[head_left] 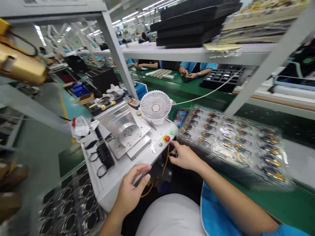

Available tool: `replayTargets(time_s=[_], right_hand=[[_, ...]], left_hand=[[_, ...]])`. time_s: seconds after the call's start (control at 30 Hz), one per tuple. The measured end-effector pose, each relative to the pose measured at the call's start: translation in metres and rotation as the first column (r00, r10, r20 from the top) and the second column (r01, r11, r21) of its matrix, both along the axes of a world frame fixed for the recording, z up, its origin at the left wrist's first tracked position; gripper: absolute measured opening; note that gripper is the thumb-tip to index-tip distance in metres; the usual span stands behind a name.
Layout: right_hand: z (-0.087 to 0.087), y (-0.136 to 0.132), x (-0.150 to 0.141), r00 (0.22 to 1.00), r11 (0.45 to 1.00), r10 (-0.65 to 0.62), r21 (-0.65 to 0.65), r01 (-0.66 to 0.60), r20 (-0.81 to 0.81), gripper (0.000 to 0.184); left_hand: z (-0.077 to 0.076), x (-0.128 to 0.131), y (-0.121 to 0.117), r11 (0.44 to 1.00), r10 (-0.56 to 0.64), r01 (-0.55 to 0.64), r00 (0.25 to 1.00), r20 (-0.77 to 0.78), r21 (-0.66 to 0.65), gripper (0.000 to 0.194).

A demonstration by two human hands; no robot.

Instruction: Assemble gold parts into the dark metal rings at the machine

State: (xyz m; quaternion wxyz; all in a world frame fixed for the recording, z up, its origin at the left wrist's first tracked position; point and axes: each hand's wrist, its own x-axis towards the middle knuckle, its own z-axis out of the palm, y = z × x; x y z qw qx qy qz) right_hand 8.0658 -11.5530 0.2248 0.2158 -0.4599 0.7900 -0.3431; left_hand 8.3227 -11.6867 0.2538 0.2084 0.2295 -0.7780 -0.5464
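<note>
- Right hand [185, 156]: closed, pinching small dark item [173, 154], beside red stop button [167, 138].
- Left hand [130, 187]: curled around slim dark tool [139, 180], at white metal fixture [128, 170].
- Clear blister tray [231, 141] of gold parts: just right, on green worktop [283, 209].

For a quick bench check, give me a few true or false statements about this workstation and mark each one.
1. The left hand is empty. False: it grips a slim dark tool.
2. The right hand pinches a small dark item. True.
3. A white fan stands on the grey machine housing. True.
4. The emergency stop button is green. False: it is red with a yellow collar.
5. The clear blister tray lies left of the machine. False: it lies to the right, on the green bench.
6. A person in a blue smock sits across the bench. True.
</note>
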Motion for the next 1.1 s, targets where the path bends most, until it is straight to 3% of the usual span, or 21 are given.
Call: replayTargets(time_s=[0.07, 0.13, 0.23, 0.3, 0.37, 0.43, 0.5, 0.57, 0.6, 0.63, 0.7, 0.77, 0.83, 1.0, 1.07, 1.1], right_hand=[[0.003, 0.015, 0.017, 0.978, 0.973, 0.142, -0.205, -0.109, 0.154, 0.076], [-0.002, 0.027, 0.035, 0.937, 0.902, 0.251, -0.41, -0.136, 0.242, 0.084], [-0.017, 0.033, 0.056, 0.952, 0.842, 0.204, -0.537, -0.051, 0.229, 0.087], [-0.022, 0.034, 0.063, 0.967, 0.828, 0.151, -0.561, -0.011, 0.203, 0.086], [-0.018, 0.037, 0.06, 0.981, 0.826, 0.152, -0.56, -0.062, 0.116, 0.085], [-0.002, 0.049, 0.045, 0.984, 0.855, 0.172, -0.49, -0.169, -0.039, 0.082], [0.021, 0.075, 0.012, 0.98, 0.928, 0.102, -0.338, -0.155, -0.17, 0.066], [0.047, 0.112, -0.035, 0.955, 0.975, -0.181, -0.169, 0.144, -0.236, 0.034], [0.059, 0.133, -0.061, 0.896, 0.938, -0.344, -0.076, 0.337, -0.281, 0.028], [0.069, 0.152, -0.088, 0.814, 0.864, -0.467, 0.021, 0.504, -0.345, 0.024], [0.083, 0.187, -0.137, 0.694, 0.713, -0.552, 0.17, 0.68, -0.462, 0.022], [0.089, 0.21, -0.171, 0.689, 0.645, -0.528, 0.293, 0.705, -0.496, 0.018], [0.088, 0.223, -0.192, 0.718, 0.627, -0.5, 0.37, 0.686, -0.484, 0.017], [0.086, 0.24, -0.211, 0.774, 0.684, -0.507, 0.37, 0.629, -0.379, 0.022], [0.088, 0.238, -0.204, 0.762, 0.688, -0.508, 0.343, 0.64, -0.402, 0.019], [0.09, 0.231, -0.195, 0.761, 0.717, -0.5, 0.295, 0.631, -0.413, 0.017]], left_hand=[[-0.033, -0.017, 0.02, 0.951, -0.001, 0.01, 1.0, -0.029, 0.308, 0.046], [-0.055, -0.031, 0.036, 0.852, -0.003, 0.069, 0.992, -0.127, 0.52, 0.06], [-0.069, -0.044, 0.046, 0.737, 0.014, 0.174, 0.962, -0.272, 0.653, 0.065], [-0.07, -0.05, 0.047, 0.695, 0.021, 0.204, 0.953, -0.303, 0.689, 0.062], [-0.068, -0.054, 0.047, 0.679, 0.025, 0.194, 0.958, -0.286, 0.708, 0.058], [-0.064, -0.057, 0.049, 0.694, 0.041, 0.151, 0.968, -0.248, 0.704, 0.053], [-0.059, -0.058, 0.051, 0.718, 0.08, 0.091, 0.974, -0.212, 0.69, 0.049], [-0.055, -0.056, 0.053, 0.724, 0.123, 0.035, 0.976, -0.179, 0.689, 0.048], [-0.054, -0.055, 0.053, 0.721, 0.14, 0.014, 0.976, -0.165, 0.692, 0.048], [-0.053, -0.053, 0.052, 0.718, 0.15, -0.002, 0.977, -0.153, 0.696, 0.048], [-0.053, -0.05, 0.05, 0.716, 0.158, -0.019, 0.978, -0.135, 0.698, 0.05], [-0.053, -0.048, 0.049, 0.724, 0.144, -0.011, 0.98, -0.135, 0.69, 0.051], [-0.053, -0.047, 0.048, 0.738, 0.116, 0.02, 0.981, -0.156, 0.675, 0.049], [-0.054, -0.041, 0.047, 0.744, 0.071, 0.076, 0.979, -0.191, 0.664, 0.045], [-0.055, -0.038, 0.046, 0.721, 0.068, 0.079, 0.981, -0.184, 0.688, 0.044], [-0.054, -0.037, 0.045, 0.708, 0.059, 0.088, 0.982, -0.182, 0.701, 0.044]])
